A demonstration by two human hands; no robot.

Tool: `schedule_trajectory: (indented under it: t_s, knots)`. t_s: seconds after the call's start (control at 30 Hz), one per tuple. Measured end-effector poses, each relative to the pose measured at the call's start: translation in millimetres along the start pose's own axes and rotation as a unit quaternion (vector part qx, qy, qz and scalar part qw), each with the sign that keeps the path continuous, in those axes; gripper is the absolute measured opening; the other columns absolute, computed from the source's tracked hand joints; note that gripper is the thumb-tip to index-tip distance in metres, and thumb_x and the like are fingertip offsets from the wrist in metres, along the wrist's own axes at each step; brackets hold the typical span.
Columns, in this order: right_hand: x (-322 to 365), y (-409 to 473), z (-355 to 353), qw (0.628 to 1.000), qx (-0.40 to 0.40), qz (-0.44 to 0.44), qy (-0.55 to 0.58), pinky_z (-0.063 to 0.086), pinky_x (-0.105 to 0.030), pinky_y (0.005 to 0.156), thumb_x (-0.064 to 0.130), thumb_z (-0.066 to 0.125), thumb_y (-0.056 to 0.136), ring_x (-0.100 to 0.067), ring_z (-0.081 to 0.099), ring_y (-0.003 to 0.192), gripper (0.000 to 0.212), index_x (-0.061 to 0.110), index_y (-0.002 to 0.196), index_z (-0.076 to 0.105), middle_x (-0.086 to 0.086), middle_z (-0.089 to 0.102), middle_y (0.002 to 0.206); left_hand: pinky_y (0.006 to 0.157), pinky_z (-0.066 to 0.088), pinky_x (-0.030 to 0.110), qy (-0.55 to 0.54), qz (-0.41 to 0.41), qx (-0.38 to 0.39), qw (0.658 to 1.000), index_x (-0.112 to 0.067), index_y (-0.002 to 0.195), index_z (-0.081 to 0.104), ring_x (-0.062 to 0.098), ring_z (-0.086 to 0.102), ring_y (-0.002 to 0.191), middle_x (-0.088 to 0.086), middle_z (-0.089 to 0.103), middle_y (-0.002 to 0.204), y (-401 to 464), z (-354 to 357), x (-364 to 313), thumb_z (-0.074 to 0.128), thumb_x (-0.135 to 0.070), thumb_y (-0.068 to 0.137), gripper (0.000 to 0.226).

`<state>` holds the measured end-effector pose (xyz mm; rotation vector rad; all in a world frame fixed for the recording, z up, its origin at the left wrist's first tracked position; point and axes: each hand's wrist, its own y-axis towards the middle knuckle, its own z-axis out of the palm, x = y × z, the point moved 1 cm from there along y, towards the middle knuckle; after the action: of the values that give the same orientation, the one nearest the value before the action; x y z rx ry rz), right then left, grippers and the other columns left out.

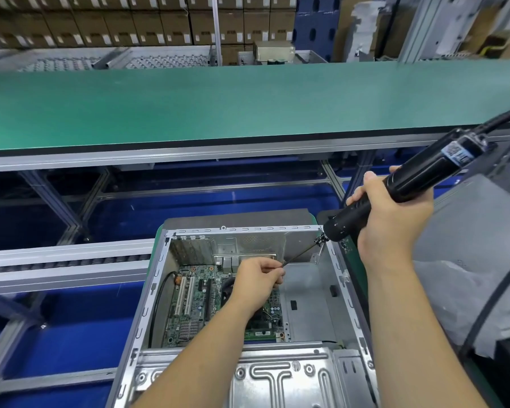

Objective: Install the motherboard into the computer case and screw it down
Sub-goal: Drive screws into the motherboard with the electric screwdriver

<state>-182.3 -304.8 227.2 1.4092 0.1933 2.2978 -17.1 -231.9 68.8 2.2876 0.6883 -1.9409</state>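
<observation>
Up top, green belt [248, 104], boxes [130, 22] behind; left hand [258, 275] pinches bit [299, 254], right hand [392, 213] grips screwdriver [409, 181].

One camera only, worn on my head, wide-angle (edges bow). It looks forward and down over my forearms into the open computer case [242, 290], close below me. Farther off it takes in the green conveyor belt [218, 107] and stacked cartons [130, 25].
</observation>
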Motion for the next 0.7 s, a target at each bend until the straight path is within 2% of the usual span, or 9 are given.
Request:
schedule_trajectory:
  t_s: [0.13,0.23,0.33,0.5,0.6,0.7]
  knots:
    - [-1,0,0,1.0,0.004,-0.005,-0.008,0.054,-0.041,0.064,0.007,0.073,0.08,-0.026,0.056,0.054,0.03,0.02,0.099,0.053,-0.001,0.061,0.065,0.072,0.059,0.026,0.031,0.009,-0.012,0.999,-0.014,0.09,0.075,0.008,0.067,0.065,0.002,0.073,0.072,0,-1,-1,0.069,-0.003,0.09,0.012]
    - [-1,-1,-1,1.0,0.008,-0.004,-0.011,0.054,-0.04,0.064,0.004,0.072,0.082,-0.026,0.057,0.055,0.03,0.019,0.1,0.052,0.001,0.061,0.065,0.069,0.056,0.018,0.076,0.03,-0.012,0.997,-0.015,0.092,0.074,-0.001,0.065,0.062,0.0,0.073,0.075,-1,-1,-3,0.07,-0.005,0.091,0.011]
    - [-1,-1,-1,1.0,0.011,-0.003,-0.016,0.055,-0.039,0.063,0.003,0.071,0.083,-0.023,0.059,0.056,0.03,0.019,0.1,0.052,0.004,0.062,0.065,0.065,0.051,0.012,0.114,0.047,-0.016,0.992,-0.021,0.089,0.072,-0.002,0.062,0.062,-0.007,0.07,0.075,-2,0,-5,0.071,-0.008,0.09,0.013]
    - [0,-3,1,0.999,0.037,-0.002,-0.036,0.055,-0.041,0.064,0.008,0.074,0.081,-0.025,0.059,0.057,0.029,0.024,0.097,0.056,-0.001,0.064,0.068,0.073,0.053,0.018,0.161,0.064,-0.014,0.985,-0.019,0.094,0.074,0.005,0.063,0.072,-0.012,0.067,0.078,-2,1,-5,0.071,-0.014,0.091,0.007]
    - [0,-9,5,0.996,0.075,0.003,-0.049,0.055,-0.043,0.067,0.013,0.076,0.08,-0.026,0.06,0.059,0.028,0.031,0.091,0.059,-0.002,0.063,0.067,0.067,0.045,0.008,0.207,0.085,-0.012,0.975,-0.019,0.097,0.074,-0.003,0.059,0.069,-0.021,0.061,0.074,-2,2,-3,0.07,-0.017,0.092,0.007]
    - [4,-13,14,0.989,0.128,-0.008,-0.077,0.056,-0.041,0.068,0.02,0.078,0.08,-0.027,0.062,0.061,0.028,0.041,0.087,0.061,-0.003,0.063,0.068,0.073,0.052,0.023,0.249,0.089,-0.015,0.964,-0.025,0.096,0.074,0.002,0.06,0.071,-0.021,0.06,0.072,-1,3,-3,0.07,-0.024,0.092,0.006]
